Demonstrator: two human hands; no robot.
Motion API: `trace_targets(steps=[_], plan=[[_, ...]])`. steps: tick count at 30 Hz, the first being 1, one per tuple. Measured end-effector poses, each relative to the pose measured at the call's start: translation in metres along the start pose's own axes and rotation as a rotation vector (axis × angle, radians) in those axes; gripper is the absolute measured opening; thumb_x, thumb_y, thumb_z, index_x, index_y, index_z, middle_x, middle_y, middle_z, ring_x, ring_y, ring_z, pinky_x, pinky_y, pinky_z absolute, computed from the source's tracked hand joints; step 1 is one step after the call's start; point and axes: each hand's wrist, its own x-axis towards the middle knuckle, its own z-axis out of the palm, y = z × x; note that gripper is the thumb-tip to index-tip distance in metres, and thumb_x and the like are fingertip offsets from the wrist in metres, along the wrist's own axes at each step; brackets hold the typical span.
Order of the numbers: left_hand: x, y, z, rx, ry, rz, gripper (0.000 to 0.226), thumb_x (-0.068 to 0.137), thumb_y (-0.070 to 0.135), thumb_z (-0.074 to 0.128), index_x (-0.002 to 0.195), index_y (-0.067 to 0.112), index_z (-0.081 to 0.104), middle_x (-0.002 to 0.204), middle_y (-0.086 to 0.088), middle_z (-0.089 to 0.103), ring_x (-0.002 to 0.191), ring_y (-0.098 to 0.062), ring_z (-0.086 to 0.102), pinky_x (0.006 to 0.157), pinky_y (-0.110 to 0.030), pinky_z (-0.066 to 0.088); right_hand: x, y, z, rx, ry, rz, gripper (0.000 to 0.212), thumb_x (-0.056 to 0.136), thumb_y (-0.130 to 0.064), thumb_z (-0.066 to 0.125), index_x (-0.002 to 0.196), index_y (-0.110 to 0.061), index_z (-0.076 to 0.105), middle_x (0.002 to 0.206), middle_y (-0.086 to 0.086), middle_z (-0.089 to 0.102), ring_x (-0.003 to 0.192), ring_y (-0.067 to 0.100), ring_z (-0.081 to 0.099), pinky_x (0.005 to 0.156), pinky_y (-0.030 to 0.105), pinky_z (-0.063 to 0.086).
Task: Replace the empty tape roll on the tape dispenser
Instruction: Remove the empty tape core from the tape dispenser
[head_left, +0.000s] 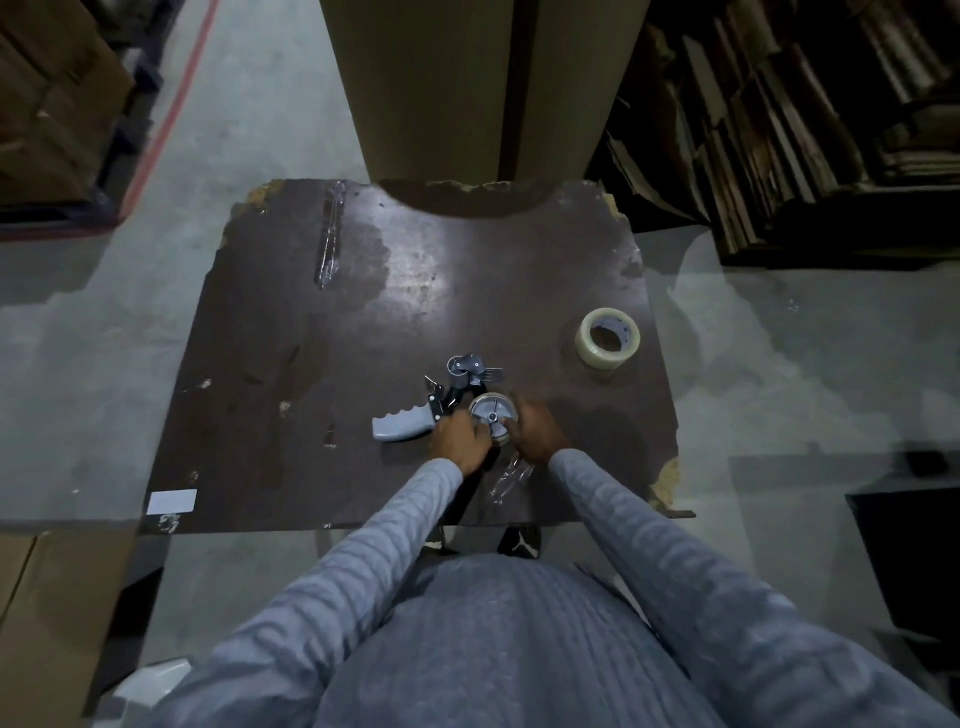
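Note:
A tape dispenser (451, 400) with a grey pistol handle lies on its side on the dark brown table (291, 332). Its round hub carries an almost bare roll core (493, 411). My left hand (461, 436) grips the core's left side and the dispenser frame beneath it. My right hand (537, 431) is closed around the core's right side. A full roll of clear tape (608, 338) lies flat near the table's right edge, apart from both hands. A crumpled strip of used clear tape (511, 480) lies just below my right hand.
A tall cardboard sheet (483, 88) stands against the table's far edge. An old strip of tape (331, 239) is stuck to the far left of the table, and a white label (171, 502) to its near left corner. Stacked flattened cardboard (810, 114) fills the right.

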Motion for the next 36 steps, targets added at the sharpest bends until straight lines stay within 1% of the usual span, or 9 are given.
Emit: trace_targets(steps=[2,4,8,11,17,22,26,30,36], plan=[[0.009,0.008,-0.001,0.002,0.014,-0.032,0.036,0.1,0.027,0.048,0.123,0.001,0.058,0.131,-0.028,0.058,0.123,-0.043,0.055,0.102,-0.044,0.047,0.003,-0.003,-0.001,-0.004,0.008,0.032,0.034,0.097,-0.014,0.058,0.129,0.0,0.059,0.132,0.024,0.062,0.122,0.038,0.059,0.099,0.035,0.045],[0.016,0.012,-0.005,0.063,-0.021,-0.023,0.036,0.1,0.026,0.047,0.126,0.004,0.057,0.133,-0.026,0.058,0.124,-0.044,0.055,0.103,-0.045,0.046,0.006,-0.003,0.001,-0.002,0.023,0.074,0.029,0.097,-0.012,0.057,0.122,0.003,0.061,0.127,0.027,0.064,0.119,0.04,0.061,0.096,0.037,0.046],[0.02,0.007,-0.003,0.18,-0.099,0.019,0.036,0.098,0.021,0.049,0.131,0.007,0.053,0.135,-0.024,0.058,0.124,-0.043,0.057,0.103,-0.045,0.048,0.006,-0.004,0.005,0.021,0.034,0.1,0.029,0.095,-0.006,0.054,0.121,0.006,0.061,0.127,0.028,0.064,0.12,0.041,0.06,0.098,0.038,0.047],[0.019,0.005,0.001,0.19,-0.094,0.015,0.037,0.097,0.018,0.05,0.132,0.007,0.054,0.133,-0.024,0.06,0.122,-0.042,0.059,0.102,-0.045,0.05,0.005,-0.005,0.008,0.052,0.043,0.147,0.03,0.094,-0.006,0.054,0.12,0.004,0.065,0.125,0.028,0.066,0.119,0.041,0.062,0.099,0.039,0.048],[0.024,0.008,0.0,0.157,-0.044,0.009,0.034,0.098,0.015,0.047,0.128,0.005,0.057,0.133,-0.025,0.058,0.122,-0.042,0.059,0.102,-0.046,0.049,0.006,-0.014,0.014,0.109,0.121,0.253,0.028,0.094,-0.007,0.053,0.115,0.006,0.066,0.123,0.028,0.066,0.117,0.043,0.062,0.097,0.042,0.049],[0.026,0.008,0.001,0.109,-0.015,0.002,0.032,0.096,0.014,0.051,0.125,0.003,0.06,0.129,-0.027,0.06,0.119,-0.043,0.06,0.099,-0.044,0.05,0.008,-0.016,0.013,0.109,0.137,0.268,0.027,0.092,-0.006,0.054,0.112,0.003,0.069,0.119,0.025,0.069,0.114,0.041,0.065,0.091,0.038,0.052],[0.027,0.009,-0.001,0.077,-0.001,0.018,0.03,0.095,0.014,0.053,0.122,0.005,0.063,0.126,-0.025,0.063,0.117,-0.041,0.062,0.098,-0.041,0.051,0.012,-0.019,0.012,0.105,0.148,0.281,0.026,0.091,-0.005,0.053,0.108,0.004,0.07,0.117,0.025,0.069,0.113,0.041,0.066,0.088,0.039,0.053],[0.027,0.01,-0.003,0.057,0.018,0.02,0.029,0.094,0.013,0.054,0.12,0.003,0.064,0.124,-0.025,0.065,0.115,-0.042,0.062,0.096,-0.041,0.051,0.014,-0.02,0.011,0.056,0.151,0.29,0.026,0.091,-0.009,0.055,0.109,0.004,0.069,0.117,0.027,0.068,0.113,0.045,0.064,0.09,0.043,0.053],[0.025,0.01,-0.004,0.041,0.025,0.026,0.028,0.093,0.013,0.056,0.118,0.004,0.066,0.122,-0.024,0.066,0.114,-0.041,0.063,0.096,-0.041,0.052,0.012,-0.02,0.012,0.059,0.184,0.288,0.026,0.091,-0.009,0.056,0.11,0.004,0.068,0.118,0.028,0.068,0.112,0.046,0.063,0.088,0.042,0.053]])
